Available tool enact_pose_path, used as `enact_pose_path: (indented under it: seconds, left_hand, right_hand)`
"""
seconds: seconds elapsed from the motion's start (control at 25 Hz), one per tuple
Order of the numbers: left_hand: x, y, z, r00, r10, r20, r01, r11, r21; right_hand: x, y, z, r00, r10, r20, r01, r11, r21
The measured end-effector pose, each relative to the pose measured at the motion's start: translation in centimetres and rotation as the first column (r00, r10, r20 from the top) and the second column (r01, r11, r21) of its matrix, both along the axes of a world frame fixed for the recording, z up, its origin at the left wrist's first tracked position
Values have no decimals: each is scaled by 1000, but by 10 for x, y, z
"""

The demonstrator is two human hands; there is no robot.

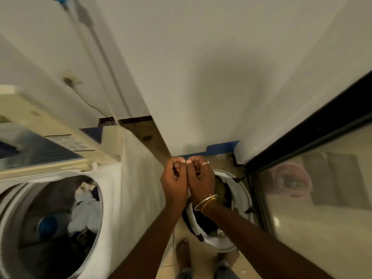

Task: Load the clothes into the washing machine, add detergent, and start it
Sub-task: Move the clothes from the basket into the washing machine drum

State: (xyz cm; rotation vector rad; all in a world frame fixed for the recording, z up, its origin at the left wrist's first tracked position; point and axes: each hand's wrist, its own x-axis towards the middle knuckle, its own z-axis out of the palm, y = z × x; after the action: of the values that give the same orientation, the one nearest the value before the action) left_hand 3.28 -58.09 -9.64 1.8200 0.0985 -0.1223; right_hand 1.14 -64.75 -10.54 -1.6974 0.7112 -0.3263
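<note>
Washing machine (112,178): left, smooth white top-loader, round drum mouth facing up, lid (40,154) raised.
Clothes (84,212): crumpled white and dark fabric inside drum.
Left hand (174,178), right hand (201,176): touching side by side, fingers curled, apparently empty.

Smooth glossy washing machine (130,188), soft crumpled cloth clothes (84,214), matt painted wall (201,67), shiny, perhaps glass, panel (322,208).

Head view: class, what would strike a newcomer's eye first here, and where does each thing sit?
The left hand and right hand are raised side by side at centre, fingers curled, with nothing visible in them. At lower left the washing machine stands open with clothes in its drum. Below the hands, a white laundry basket holds dark garments.
</note>
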Motion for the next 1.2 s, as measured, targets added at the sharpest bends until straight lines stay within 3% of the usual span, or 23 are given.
enact_pose_path:
  seconds: [0.12,0.24,0.36,0.44,0.56,0.68,0.8,0.88,0.96,1.0,1.08,1.2]
  left_hand:
    - [-12,-45,-73,969,-141,-204,160,984,80]
    - [-25,-66,-165,886,-251,-389,334,929,161]
    - [-37,-72,-256,749,-275,-603,479,853,207]
    - [-37,-69,-302,675,-269,-687,537,818,207]
    - [-27,-65,-365,627,-246,-740,513,845,154]
    - [-16,-59,-408,625,-186,-758,479,858,184]
    - [-16,-50,-426,637,-193,-746,488,850,197]
    - [-17,-46,-417,653,-247,-715,542,812,214]
    - [-18,-40,-397,658,-338,-673,615,757,221]
    - [-18,-38,-385,646,-403,-648,660,722,208]
    - [-19,-31,-364,629,-539,-560,727,662,180]
    - [-13,-26,-334,642,-613,-461,740,654,160]
  right_hand:
    - [-24,-49,-71,984,-37,-174,35,999,-16]
    - [-47,-82,-157,922,25,-386,-36,999,-19]
    - [-63,-103,-253,755,149,-639,-206,979,-14]
    - [-70,-112,-315,645,271,-715,-359,933,29]
    - [-74,-110,-435,492,430,-757,-527,839,134]
    - [-68,-94,-500,399,420,-815,-570,810,138]
    - [-55,-87,-507,493,219,-842,-516,853,-80]
    - [-52,-88,-495,571,224,-790,-490,865,-109]
    - [-52,-91,-459,687,166,-708,-323,942,-93]
    - [-53,-91,-435,775,98,-624,-179,981,-68]
    - [-59,-93,-378,893,23,-449,41,990,133]
    - [-72,-100,-296,961,-22,-277,121,931,345]
